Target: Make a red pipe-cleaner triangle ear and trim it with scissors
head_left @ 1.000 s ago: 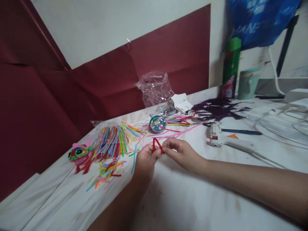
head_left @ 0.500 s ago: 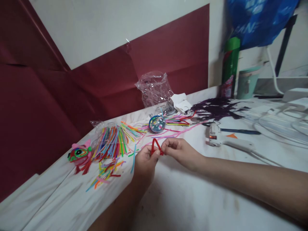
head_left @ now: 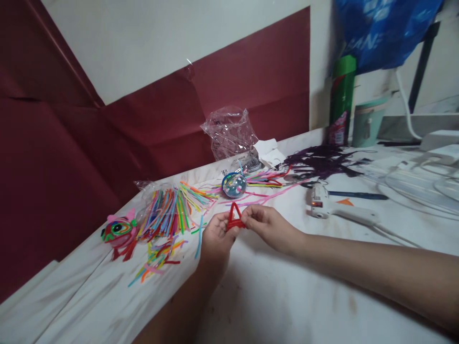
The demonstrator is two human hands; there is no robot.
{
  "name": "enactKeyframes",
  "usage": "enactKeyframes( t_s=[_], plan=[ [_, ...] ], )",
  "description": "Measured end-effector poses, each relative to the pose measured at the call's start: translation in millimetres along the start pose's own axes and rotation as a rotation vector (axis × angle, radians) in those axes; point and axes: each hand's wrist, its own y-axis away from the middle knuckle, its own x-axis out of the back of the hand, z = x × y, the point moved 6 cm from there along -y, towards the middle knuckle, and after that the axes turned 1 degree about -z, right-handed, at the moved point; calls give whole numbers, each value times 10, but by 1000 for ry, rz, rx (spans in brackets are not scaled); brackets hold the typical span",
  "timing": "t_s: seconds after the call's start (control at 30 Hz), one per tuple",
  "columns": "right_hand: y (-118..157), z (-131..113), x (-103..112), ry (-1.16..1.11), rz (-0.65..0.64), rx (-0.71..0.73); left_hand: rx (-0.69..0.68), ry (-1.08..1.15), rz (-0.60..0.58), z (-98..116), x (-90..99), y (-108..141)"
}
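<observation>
A red pipe cleaner, bent into a small triangle, is held between both hands above the white table. My left hand pinches its lower left part between thumb and fingers. At its lower right corner, my right hand grips it with closed fingertips. Just beyond the hands sits a blue-green ball with coloured spots. Off to the left stands a pink and red figure with a large ringed eye. Beside it lies a fanned bundle of coloured pipe cleaners, with short cut pieces in front.
A white glue gun with an orange light lies at the right, its cable trailing off. Behind it are a dark blue stick and purple strands. A green can, a teal cup and crumpled clear plastic stand at the back.
The red pipe cleaner has gone from a narrow upright bend to a clearer triangle with a base across the bottom. Both hands stay almost in place, still holding it.
</observation>
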Motion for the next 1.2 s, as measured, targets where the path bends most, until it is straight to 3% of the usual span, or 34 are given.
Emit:
enactKeyframes(
  t_s=[0.13,0.27,0.47,0.7,0.93,1.1,1.2],
  plan=[
    [-14,35,25,-10,2,-15,19,-2,-31,-39,11,-22],
    [-3,47,2,-3,-30,-13,10,-80,22,-63,116,-39],
    [-1,48,-80,-157,-124,-36,69,96,-7,-62,102,-33],
    [-4,142,-90,-7,-173,-93,10,75,-62,3,50,-51],
    [52,175,-178,40,-297,-96,170,190,-56,-58,41,-48],
    [9,197,-112,41,-236,-117,32,129,13,-4,106,-79],
    [-32,216,-62,29,-185,-118,43,60,-22,-28,115,-92]
  ],
)
